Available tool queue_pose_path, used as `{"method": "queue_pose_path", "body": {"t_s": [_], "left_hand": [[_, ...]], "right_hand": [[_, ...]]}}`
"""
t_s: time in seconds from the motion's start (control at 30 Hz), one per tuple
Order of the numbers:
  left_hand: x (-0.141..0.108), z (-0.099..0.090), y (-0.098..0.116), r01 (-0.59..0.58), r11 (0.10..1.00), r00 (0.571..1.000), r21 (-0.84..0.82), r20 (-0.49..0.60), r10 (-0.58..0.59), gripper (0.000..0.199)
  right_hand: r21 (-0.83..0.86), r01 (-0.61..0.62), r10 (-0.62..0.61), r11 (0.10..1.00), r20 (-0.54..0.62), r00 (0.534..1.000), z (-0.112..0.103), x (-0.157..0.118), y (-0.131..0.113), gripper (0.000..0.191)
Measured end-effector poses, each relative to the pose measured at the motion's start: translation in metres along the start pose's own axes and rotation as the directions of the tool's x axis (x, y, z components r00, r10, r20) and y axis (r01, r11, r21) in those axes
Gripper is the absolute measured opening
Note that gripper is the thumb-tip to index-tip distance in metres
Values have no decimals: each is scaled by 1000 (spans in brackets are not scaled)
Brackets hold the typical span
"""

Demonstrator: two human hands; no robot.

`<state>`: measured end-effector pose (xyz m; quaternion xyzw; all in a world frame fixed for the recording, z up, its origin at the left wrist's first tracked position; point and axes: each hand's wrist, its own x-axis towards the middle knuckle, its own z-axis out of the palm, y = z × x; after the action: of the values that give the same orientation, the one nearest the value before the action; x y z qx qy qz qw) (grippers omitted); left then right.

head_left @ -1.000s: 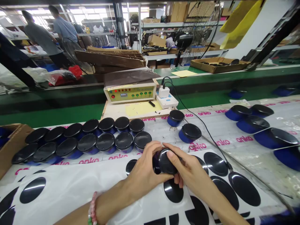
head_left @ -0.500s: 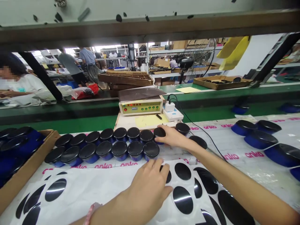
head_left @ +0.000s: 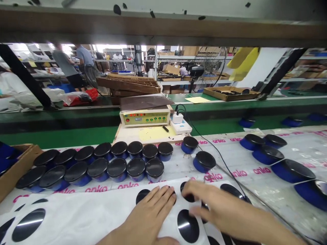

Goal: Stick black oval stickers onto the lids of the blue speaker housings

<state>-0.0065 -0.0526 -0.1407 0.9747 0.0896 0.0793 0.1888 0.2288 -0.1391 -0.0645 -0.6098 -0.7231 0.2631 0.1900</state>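
My left hand lies flat, fingers stretched, on a white sheet bearing black round stickers; it partly covers a black disc. To its right, my right hand hovers low over the same sheet, slightly smeared, with thumb and fingers apart. Its fingertips are at a partly hidden black round sticker; whether they touch it I cannot tell. Just below sits another shiny black sticker. Beyond the sheet stand two rows of blue tubs with black tops, among them a front-row tub and a back-row tub.
Two tubs, one a blue tub, stand apart to the right; several more lie farther right. A cardboard box of blue tubs is at left. Behind are a control box, a white plug and a black cable. A shelf beam crosses overhead.
My right hand has let go of a tub at the right end of the back row and come back to the sheet. My left hand has flattened on the sheet. The view has shifted right.
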Motion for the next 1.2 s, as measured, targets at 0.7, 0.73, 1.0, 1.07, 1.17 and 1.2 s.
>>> {"method": "queue_pose_path", "body": {"t_s": [0.7,0.73,1.0,1.07,1.17,1.2], "left_hand": [[27,-16,6,-111,986,992,124,77,102,73],[28,-13,5,-119,987,991,112,80,111,72],[27,-2,-3,-141,981,989,132,67,133,71],[27,-3,-2,-140,982,989,128,69,132,71],[28,-5,0,-131,984,991,123,58,124,70],[28,-5,0,-129,984,991,123,50,123,70]], "right_hand": [[-299,-220,131,929,-292,948,-13,27,63,33],[-302,-222,131,927,-292,947,-12,27,65,32],[-356,-193,108,914,-243,964,-20,20,70,40],[-392,-168,82,904,-226,971,-21,22,73,39],[-415,-139,50,899,-219,975,-22,24,76,35],[-419,-131,41,898,-216,976,-23,25,76,34]]}}
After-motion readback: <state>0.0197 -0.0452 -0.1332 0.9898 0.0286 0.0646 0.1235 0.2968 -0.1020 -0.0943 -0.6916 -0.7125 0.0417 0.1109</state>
